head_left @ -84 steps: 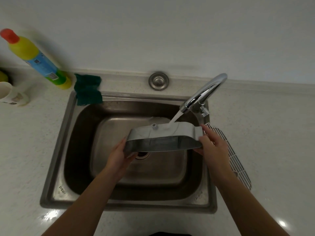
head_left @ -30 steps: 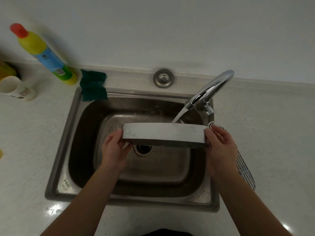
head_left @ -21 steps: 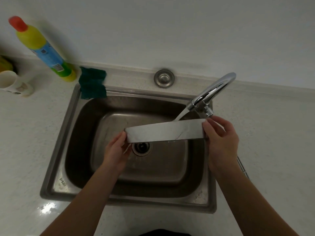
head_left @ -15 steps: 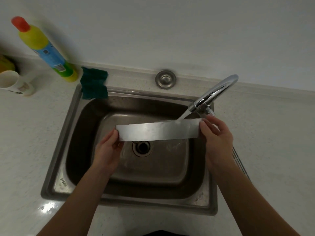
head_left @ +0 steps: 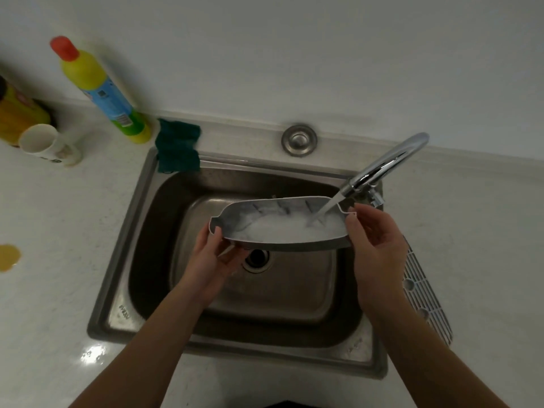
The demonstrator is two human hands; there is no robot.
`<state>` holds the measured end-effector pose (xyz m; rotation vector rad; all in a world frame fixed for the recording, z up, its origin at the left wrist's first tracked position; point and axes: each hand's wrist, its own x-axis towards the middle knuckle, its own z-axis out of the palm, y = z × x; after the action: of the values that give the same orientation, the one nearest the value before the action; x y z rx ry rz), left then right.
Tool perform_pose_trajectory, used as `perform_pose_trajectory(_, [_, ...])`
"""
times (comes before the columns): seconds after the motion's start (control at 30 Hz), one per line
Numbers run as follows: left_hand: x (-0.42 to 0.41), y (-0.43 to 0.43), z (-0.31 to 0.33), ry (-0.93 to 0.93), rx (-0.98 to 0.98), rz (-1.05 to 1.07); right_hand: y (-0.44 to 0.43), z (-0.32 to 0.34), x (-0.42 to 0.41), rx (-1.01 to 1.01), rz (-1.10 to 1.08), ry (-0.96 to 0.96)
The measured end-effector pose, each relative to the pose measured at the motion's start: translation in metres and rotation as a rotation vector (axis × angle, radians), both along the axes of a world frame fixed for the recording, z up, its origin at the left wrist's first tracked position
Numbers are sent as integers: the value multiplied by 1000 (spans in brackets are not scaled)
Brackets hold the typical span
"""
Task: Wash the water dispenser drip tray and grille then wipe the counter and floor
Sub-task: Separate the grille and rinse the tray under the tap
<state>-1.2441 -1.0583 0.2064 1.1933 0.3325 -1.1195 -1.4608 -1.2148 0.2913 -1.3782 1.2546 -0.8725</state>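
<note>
The grey drip tray (head_left: 250, 219) is held level over the steel sink (head_left: 141, 231), its open side up and foamy water inside. Water from the chrome tap (head_left: 382, 166) pours into its right end. My left hand (head_left: 212, 260) grips the tray's left end from below. Around the tray's right end my right hand (head_left: 376, 245) is closed. The white grille (head_left: 424, 295) lies flat on the counter to the right of the sink, partly behind my right forearm.
A green cloth (head_left: 176, 148) hangs over the sink's back left corner. Beside it stands a yellow detergent bottle (head_left: 100, 89). A white cup (head_left: 47, 142) and a yellow container (head_left: 17, 116) are at far left. A brown spill (head_left: 7, 256) marks the counter's left edge.
The tray has been turned from edge-on to open side up, and water now collects and foams inside it. Both hands keep hold of its ends.
</note>
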Motion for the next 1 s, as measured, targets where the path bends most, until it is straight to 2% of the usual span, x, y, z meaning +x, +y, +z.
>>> perform_pose_trajectory(0.17, [-14,-10,-8,120,8,-12,6,-1,-22,-33,-24,62])
perform_pose_trajectory(0.33, [1,-4,1,41,22,-199,2,-15,-40,55,-96,23])
perform_pose_trajectory(0.43, [20,-2,11,-99,72,-327,1,-34,-38,179,-164,12])
perform_pose_trajectory(0.57, [43,-3,36,-415,150,-440,-1,-57,-26,434,-268,-94])
perform_pose_trajectory(0.67, [50,0,55,-605,119,-492,-2,-73,-15,589,-294,-147])
perform_pose_trajectory(0.8, [50,6,71,-727,52,-538,-5,-78,-2,757,-362,-279])
perform_pose_trajectory(0.9, [54,17,73,-706,-15,-643,-10,-71,0,694,-355,-292])
perform_pose_trajectory(1.0, [60,32,59,-611,-22,-712,-14,-55,-5,475,-273,-181])
